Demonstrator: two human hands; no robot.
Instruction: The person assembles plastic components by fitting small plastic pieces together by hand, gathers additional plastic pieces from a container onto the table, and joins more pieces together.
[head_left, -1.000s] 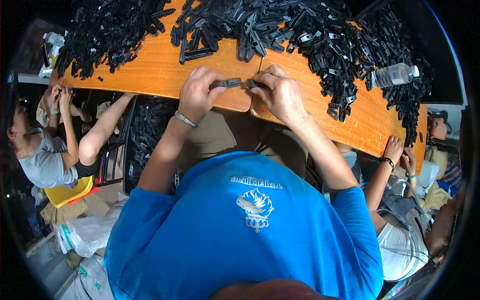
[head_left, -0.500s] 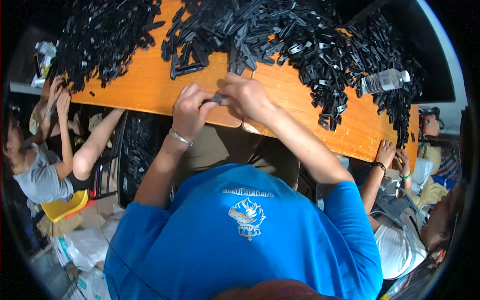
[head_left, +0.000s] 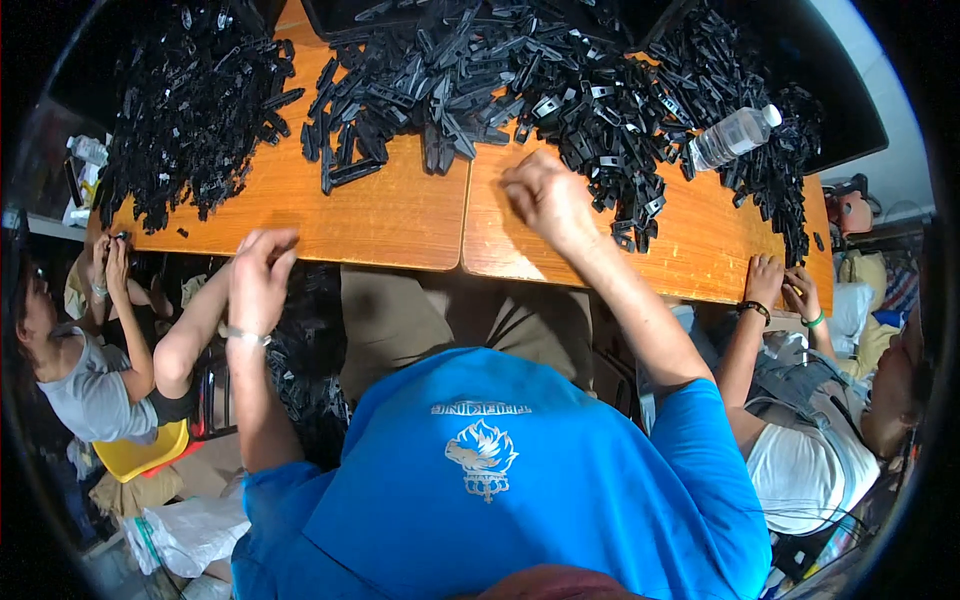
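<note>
My left hand [head_left: 262, 278] is off the front edge of the table, above a dark heap of black plastic parts [head_left: 300, 350] below table height. Its fingers are bent, the thumb stands apart from them, and nothing shows between them. My right hand [head_left: 550, 205] is over the tabletop, just short of the pile of black plastic clips [head_left: 600, 140]. Its fingers curl downward and are smeared by motion, so whether they hold anything is hidden. Longer black plastic pieces [head_left: 440, 100] lie heaped at the middle of the table's far side.
Another heap of small black parts [head_left: 190, 130] covers the table's left. A clear plastic bottle [head_left: 735, 138] lies on the parts at the right. Co-workers' hands [head_left: 110, 262] are at the left edge, and another person's hands [head_left: 775, 285] at the right. The wooden table [head_left: 390, 225] has a seam.
My hands have parted. The left moved left and down off the table edge; the right moved right. The small black piece they held between them is out of sight.
</note>
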